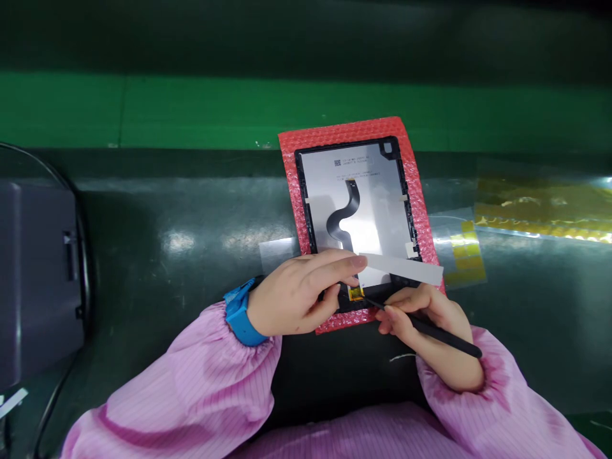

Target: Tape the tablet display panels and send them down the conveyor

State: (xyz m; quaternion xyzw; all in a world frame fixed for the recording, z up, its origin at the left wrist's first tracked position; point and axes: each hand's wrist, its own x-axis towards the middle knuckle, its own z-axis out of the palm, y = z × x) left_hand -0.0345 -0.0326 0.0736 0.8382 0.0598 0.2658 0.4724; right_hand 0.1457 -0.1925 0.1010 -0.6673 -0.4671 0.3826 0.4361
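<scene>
On the glossy dark-green bench (191, 210), our left hand (296, 293), grip unclear, overlaps the black-framed silver panel (377, 207) on red bubble wrap (342, 130), while our right hand (423, 305), clamped on slim black tweezers (447, 338), apparently works yellow rectangular tape (356, 294), next needing steadiness.

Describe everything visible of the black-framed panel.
The black-framed panel lies flat, slightly turned, on a red bubble sheet. Its silvery, metallic-looking back reflects light and bears small print and a square code toward the far edge. A dark, wavy ribbon cable crosses it; a yellow-gold patch sits near the near edge. The left hand covers part of the near-left area, and a white strip extends over the near-right corner.
</scene>
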